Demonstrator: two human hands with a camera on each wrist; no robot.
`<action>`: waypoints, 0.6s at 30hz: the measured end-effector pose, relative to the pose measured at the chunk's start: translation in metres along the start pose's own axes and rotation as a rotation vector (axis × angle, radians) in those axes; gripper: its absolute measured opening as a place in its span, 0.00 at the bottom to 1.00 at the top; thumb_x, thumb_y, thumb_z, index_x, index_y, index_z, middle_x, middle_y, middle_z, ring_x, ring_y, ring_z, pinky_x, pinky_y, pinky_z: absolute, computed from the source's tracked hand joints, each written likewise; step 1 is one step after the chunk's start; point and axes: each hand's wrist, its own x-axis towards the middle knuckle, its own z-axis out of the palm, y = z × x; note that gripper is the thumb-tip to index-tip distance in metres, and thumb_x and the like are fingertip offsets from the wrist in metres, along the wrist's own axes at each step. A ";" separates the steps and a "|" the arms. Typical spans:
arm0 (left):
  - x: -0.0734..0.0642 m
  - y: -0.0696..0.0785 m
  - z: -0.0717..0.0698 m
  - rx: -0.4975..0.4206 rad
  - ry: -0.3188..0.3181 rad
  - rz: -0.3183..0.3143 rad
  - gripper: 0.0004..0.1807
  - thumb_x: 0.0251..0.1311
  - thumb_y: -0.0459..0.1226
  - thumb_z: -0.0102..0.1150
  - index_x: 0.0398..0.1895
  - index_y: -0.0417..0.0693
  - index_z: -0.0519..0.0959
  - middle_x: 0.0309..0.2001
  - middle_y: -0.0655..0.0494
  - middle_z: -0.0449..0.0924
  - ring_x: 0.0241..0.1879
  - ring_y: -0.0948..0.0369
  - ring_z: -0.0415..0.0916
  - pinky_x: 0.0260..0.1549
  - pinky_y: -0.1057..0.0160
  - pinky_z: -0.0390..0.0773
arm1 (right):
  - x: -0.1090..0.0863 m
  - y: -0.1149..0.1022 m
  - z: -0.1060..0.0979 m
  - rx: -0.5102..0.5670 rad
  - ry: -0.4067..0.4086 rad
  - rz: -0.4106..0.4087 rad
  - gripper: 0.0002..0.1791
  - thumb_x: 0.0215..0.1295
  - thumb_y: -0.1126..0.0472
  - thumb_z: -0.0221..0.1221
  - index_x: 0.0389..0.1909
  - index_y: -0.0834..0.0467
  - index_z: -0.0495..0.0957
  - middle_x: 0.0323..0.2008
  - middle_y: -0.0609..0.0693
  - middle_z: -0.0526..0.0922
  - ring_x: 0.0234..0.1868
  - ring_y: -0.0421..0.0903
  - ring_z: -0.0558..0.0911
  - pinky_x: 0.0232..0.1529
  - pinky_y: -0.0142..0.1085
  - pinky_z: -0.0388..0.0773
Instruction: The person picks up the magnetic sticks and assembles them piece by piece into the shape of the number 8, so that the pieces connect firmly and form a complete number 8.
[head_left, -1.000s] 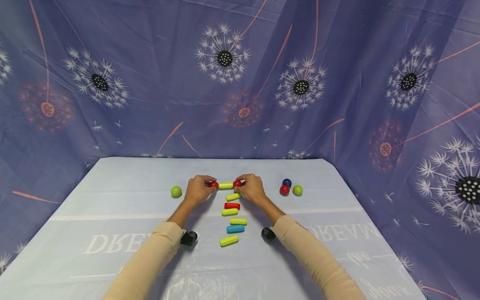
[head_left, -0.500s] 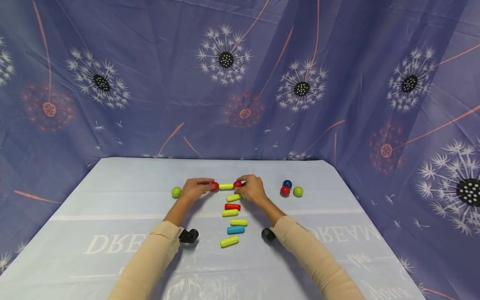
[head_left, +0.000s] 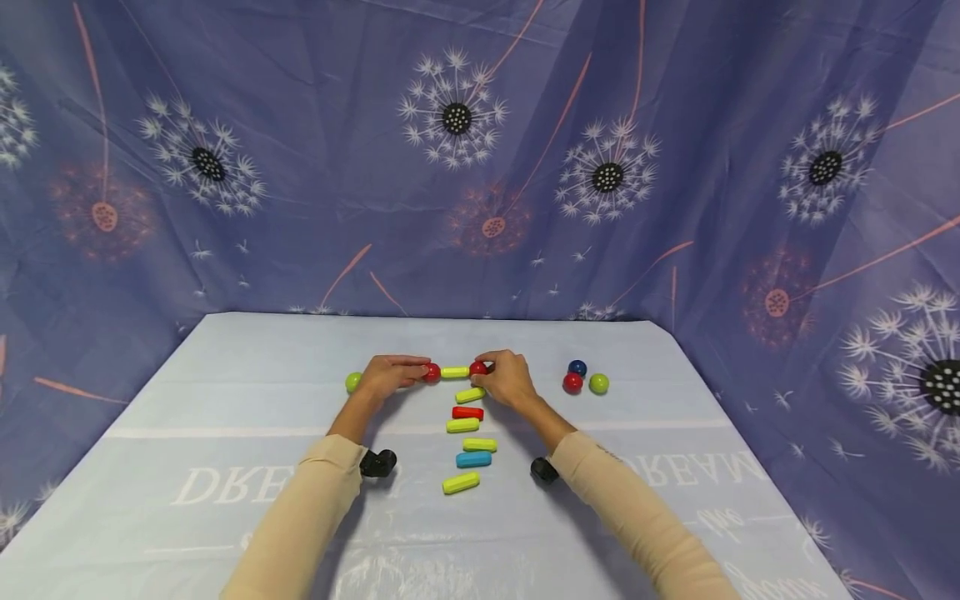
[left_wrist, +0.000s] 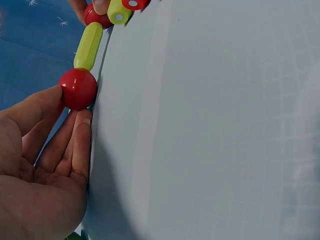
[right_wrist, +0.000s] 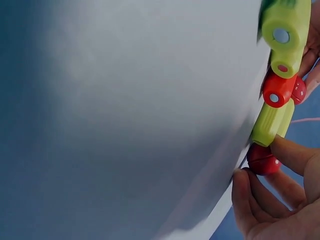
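Note:
In the head view, a yellow-green rod (head_left: 454,372) lies between two red balls, one at each end. My left hand (head_left: 386,377) holds the left red ball (head_left: 431,372); in the left wrist view, thumb and fingertips touch that red ball (left_wrist: 78,89) from two sides. My right hand (head_left: 508,380) pinches the right red ball (head_left: 477,368), and the right wrist view shows fingers around this red ball (right_wrist: 263,160). Nearer to me lie loose rods: several yellow-green ones (head_left: 462,425), a red rod (head_left: 468,412) and a blue rod (head_left: 474,459). Round silvery discs show on some rod ends.
A green ball (head_left: 352,382) sits beside my left hand, partly covered by it. Off to the right stand a blue ball (head_left: 577,367), a red ball (head_left: 573,382) and a green ball (head_left: 598,383). Behind the white table (head_left: 255,350) hangs a purple dandelion-print curtain (head_left: 315,167).
My left hand has shifted slightly left with its fingers straighter, and now partly hides the green ball. The right hand keeps its grip; balls and rod stay nearly in place.

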 end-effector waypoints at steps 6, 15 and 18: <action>-0.001 0.002 -0.001 -0.006 -0.012 -0.001 0.18 0.63 0.38 0.68 0.55 0.42 0.85 0.58 0.43 0.83 0.52 0.58 0.83 0.56 0.58 0.81 | 0.001 0.001 -0.002 0.005 -0.010 -0.001 0.21 0.61 0.56 0.71 0.55 0.56 0.86 0.44 0.55 0.89 0.45 0.50 0.85 0.42 0.39 0.83; 0.000 0.003 -0.001 0.018 0.001 -0.044 0.17 0.63 0.40 0.69 0.55 0.46 0.86 0.58 0.47 0.84 0.51 0.58 0.82 0.55 0.58 0.80 | 0.000 0.000 -0.002 0.019 -0.018 0.030 0.29 0.60 0.54 0.72 0.62 0.59 0.81 0.45 0.57 0.89 0.45 0.51 0.86 0.43 0.42 0.84; 0.000 0.003 -0.001 0.026 0.009 -0.057 0.17 0.63 0.41 0.69 0.54 0.48 0.87 0.58 0.47 0.84 0.52 0.57 0.82 0.55 0.58 0.80 | -0.001 -0.001 -0.005 0.017 -0.023 0.041 0.30 0.60 0.54 0.72 0.63 0.58 0.79 0.45 0.58 0.89 0.44 0.52 0.85 0.42 0.41 0.84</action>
